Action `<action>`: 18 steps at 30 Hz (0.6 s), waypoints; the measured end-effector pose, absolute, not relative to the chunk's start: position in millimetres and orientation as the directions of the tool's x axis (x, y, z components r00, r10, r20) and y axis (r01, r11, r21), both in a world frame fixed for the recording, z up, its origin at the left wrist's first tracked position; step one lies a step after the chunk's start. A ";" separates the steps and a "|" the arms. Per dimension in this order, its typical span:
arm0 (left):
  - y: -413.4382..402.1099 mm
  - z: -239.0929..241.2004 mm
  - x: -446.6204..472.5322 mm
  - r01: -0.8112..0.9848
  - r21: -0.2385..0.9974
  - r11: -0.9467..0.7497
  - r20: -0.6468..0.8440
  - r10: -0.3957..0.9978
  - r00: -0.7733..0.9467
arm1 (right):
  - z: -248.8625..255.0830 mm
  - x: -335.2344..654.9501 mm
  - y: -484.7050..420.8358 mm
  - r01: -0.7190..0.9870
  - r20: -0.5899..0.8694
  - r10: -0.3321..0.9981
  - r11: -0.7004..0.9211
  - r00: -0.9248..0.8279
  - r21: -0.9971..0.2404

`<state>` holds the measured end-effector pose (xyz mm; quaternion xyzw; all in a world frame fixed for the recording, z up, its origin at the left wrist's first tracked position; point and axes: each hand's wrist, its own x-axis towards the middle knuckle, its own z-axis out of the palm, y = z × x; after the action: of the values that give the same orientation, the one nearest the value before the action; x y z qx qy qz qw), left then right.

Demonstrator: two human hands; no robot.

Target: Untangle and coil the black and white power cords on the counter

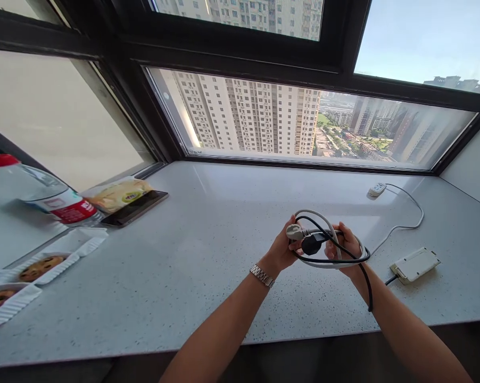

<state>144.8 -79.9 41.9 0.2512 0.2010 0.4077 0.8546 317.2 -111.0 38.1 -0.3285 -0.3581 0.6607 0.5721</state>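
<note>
Both my hands are raised above a speckled white windowsill counter [208, 255]. My left hand [282, 250], with a metal watch on its wrist, pinches a grey-white plug [295, 232]. My right hand [346, 246] grips a black plug [312, 243] and a loop of grey and black cables [336, 260]. The two plugs sit close together between my hands. The black cable hangs down over my right forearm.
A white power strip [415, 264] lies on the counter to the right, and a small white adapter [377, 189] with a cord sits near the window. At the left are a water bottle [44, 194], a snack packet [118, 194], a phone [138, 207] and cookies in white trays [40, 266].
</note>
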 end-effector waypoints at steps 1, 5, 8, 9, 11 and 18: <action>-81.9 40.9 147.3 -0.597 0.576 0.558 -0.130 0.784 0.607 | 37.1 315.3 -112.0 -0.528 -0.037 0.988 -0.113 -0.153 -0.842; -91.6 35.0 161.3 -0.539 0.646 0.541 -0.092 0.756 0.648 | 33.2 310.0 -111.3 -0.554 -0.038 0.989 -0.112 -0.144 -0.825; -95.7 30.3 174.3 -0.420 0.853 0.310 -0.077 0.871 0.486 | 28.6 302.2 -107.6 -0.516 0.020 0.992 -0.047 -0.123 -0.855; -96.0 28.9 177.3 -0.366 0.917 0.162 -0.019 0.931 0.364 | 27.0 298.1 -106.2 -0.503 0.034 0.991 -0.036 -0.130 -0.864; -95.9 26.6 179.2 -0.207 0.967 -0.145 0.174 0.976 0.130 | 24.3 288.1 -103.5 -0.500 0.060 0.994 0.003 -0.096 -0.866; -97.1 41.3 167.6 -0.105 0.956 -0.273 0.292 0.906 0.307 | 21.2 261.1 -105.2 -0.441 0.241 0.947 0.312 0.210 -0.842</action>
<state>167.6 -97.1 41.3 0.6260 0.3196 0.4944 0.5114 261.1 -105.2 21.2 -0.3220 -0.3932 0.4902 0.7081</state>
